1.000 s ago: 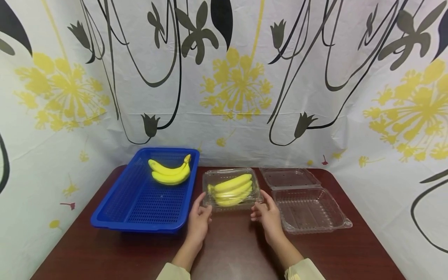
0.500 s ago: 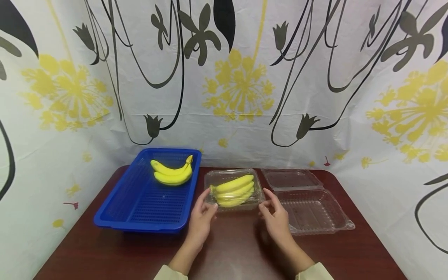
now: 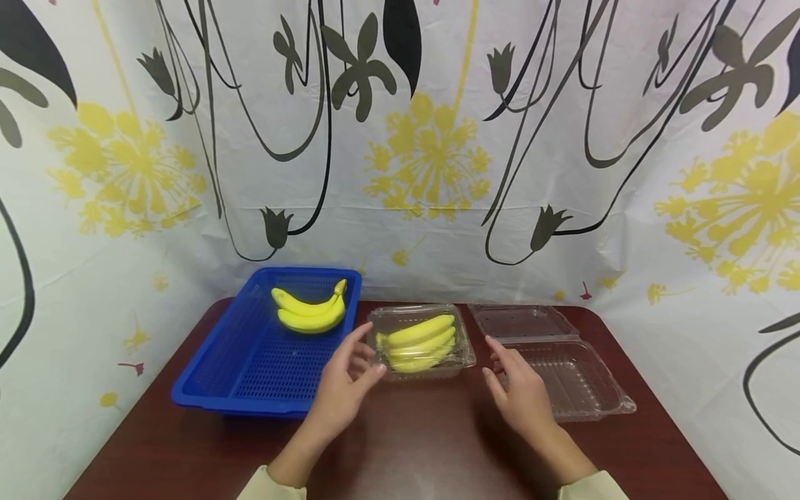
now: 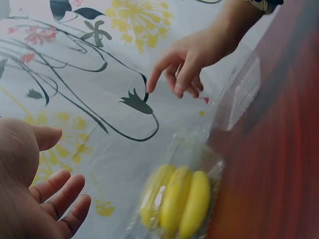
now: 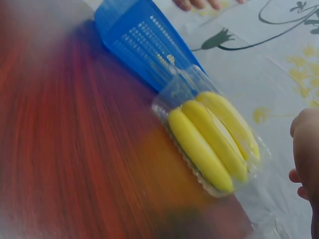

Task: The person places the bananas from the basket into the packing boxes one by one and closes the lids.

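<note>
A clear plastic clamshell box (image 3: 465, 347) with its lid down stands at the middle of the table, a bunch of bananas (image 3: 420, 340) inside it. My left hand (image 3: 342, 382) is just left of the box, fingers relaxed and holding nothing. On the box's other side, my right hand (image 3: 520, 389) is apart from it with loosely bent fingers and nothing in its grasp. In the right wrist view the bananas (image 5: 209, 139) show through the clear plastic. Part of the second clamshell box (image 3: 581, 378), which lies with its lid folded back, is hidden behind my right hand.
At the left stands a blue plastic basket (image 3: 206, 347) with another bunch of bananas (image 3: 309, 312) near its far end. The dark red-brown table (image 3: 425, 444) ends at a patterned white cloth (image 3: 375, 264) behind.
Both hands have drawn back from the closed box and spread apart, the left one to the left and the right one to the right. The box has stayed in place.
</note>
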A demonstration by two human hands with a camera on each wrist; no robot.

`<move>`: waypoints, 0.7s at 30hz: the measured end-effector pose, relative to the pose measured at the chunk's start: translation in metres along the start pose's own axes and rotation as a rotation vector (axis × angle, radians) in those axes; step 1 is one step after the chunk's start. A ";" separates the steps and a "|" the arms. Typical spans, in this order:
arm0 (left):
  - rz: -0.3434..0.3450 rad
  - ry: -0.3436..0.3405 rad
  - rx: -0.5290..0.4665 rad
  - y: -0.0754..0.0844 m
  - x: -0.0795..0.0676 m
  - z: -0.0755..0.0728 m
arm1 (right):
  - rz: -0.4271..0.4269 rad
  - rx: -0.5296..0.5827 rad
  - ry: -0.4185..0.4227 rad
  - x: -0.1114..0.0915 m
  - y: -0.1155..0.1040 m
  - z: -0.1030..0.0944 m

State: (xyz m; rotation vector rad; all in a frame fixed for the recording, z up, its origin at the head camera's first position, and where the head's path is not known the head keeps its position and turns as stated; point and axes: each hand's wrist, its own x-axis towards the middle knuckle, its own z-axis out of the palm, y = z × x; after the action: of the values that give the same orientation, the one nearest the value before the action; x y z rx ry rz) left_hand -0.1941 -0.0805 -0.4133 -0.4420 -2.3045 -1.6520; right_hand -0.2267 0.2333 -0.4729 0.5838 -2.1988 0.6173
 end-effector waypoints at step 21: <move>0.138 -0.121 0.584 -0.016 0.046 -0.070 | -0.175 -0.225 -0.046 0.010 0.041 -0.034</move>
State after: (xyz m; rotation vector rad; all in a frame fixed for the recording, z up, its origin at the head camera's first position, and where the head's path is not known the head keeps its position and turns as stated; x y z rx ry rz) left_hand -0.2399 -0.1483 -0.3875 -0.5536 -2.6231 -0.8458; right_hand -0.2379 0.2832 -0.4556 0.6673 -2.1934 0.2636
